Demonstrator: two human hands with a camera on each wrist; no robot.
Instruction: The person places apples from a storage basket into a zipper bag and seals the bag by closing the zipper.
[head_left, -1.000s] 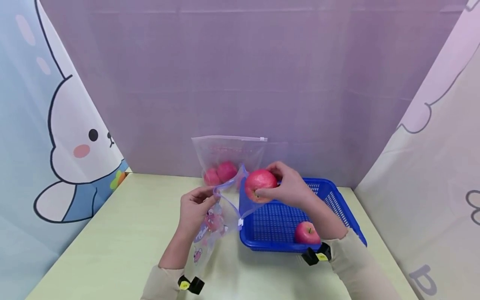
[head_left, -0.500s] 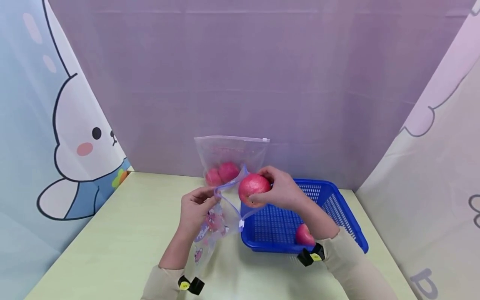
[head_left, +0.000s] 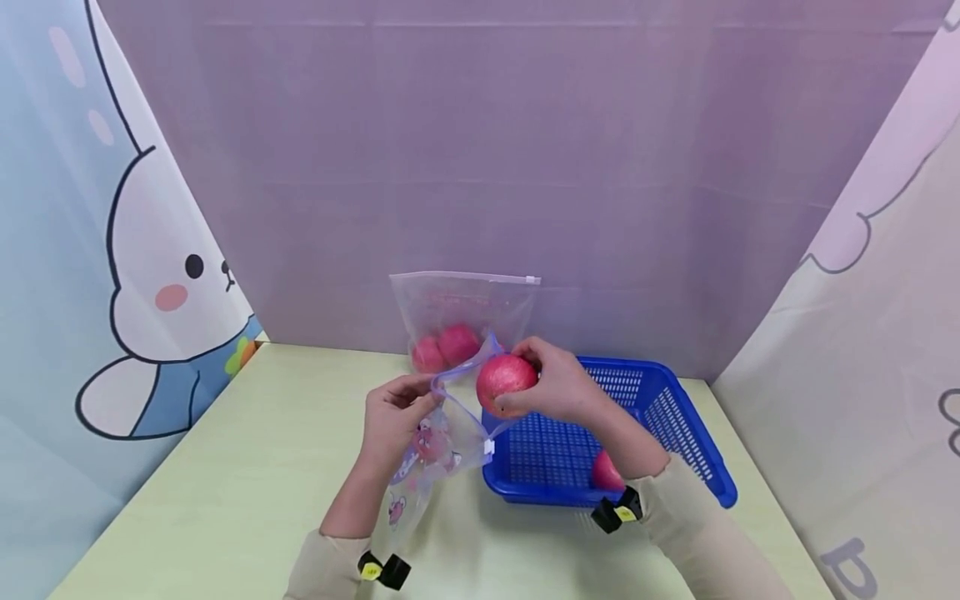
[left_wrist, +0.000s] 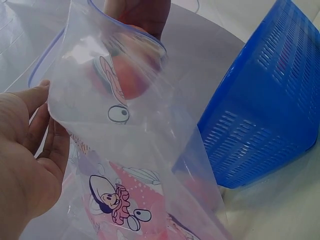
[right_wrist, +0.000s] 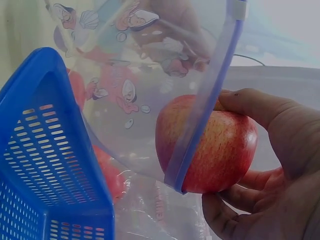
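Observation:
A clear cartoon-printed slider zip bag [head_left: 438,442] hangs from my left hand [head_left: 397,417], whose thumb and fingers pinch its purple-edged rim. The bag's mouth gapes towards the right. My right hand [head_left: 558,383] grips a red apple [head_left: 506,385] at that mouth; in the right wrist view the purple zip edge crosses in front of the apple [right_wrist: 220,150]. In the left wrist view the apple [left_wrist: 132,75] shows through the bag's film. Low inside the bag, something reddish shows through the print.
A blue plastic basket [head_left: 540,496] stands under and beside my right arm, with a red apple [head_left: 606,472] in it, partly hidden by the wrist. Behind, a second zip bag [head_left: 480,304] stands against the purple backdrop with red apples [head_left: 457,343] inside. Printed curtains flank the table [head_left: 225,467].
My right hand has carried the apple left and slightly down into the bag's mouth. The left hand keeps its pinch on the rim, nearly still. The head view has shifted slightly.

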